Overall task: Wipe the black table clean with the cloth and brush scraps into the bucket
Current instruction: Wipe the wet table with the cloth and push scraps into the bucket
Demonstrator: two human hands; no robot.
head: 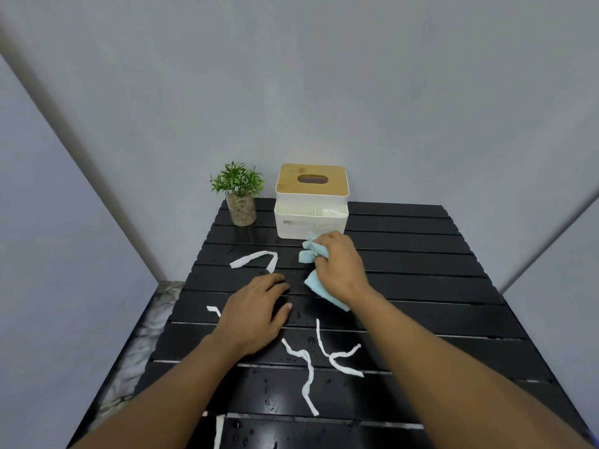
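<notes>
A bunched light-blue cloth (pixel 312 280) and white paper scraps (pixel 306 367) lie on the wet, slatted black table (pixel 421 286).

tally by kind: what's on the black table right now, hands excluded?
White paper scraps: 6 visible, e.g.
Blue cloth: 1
Potted plant: 1
Tissue box: 1
Total: 9

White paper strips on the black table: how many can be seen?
5: one far-left, one beside the left hand, two near the middle, one at the near edge. Arms may hide others.
</notes>
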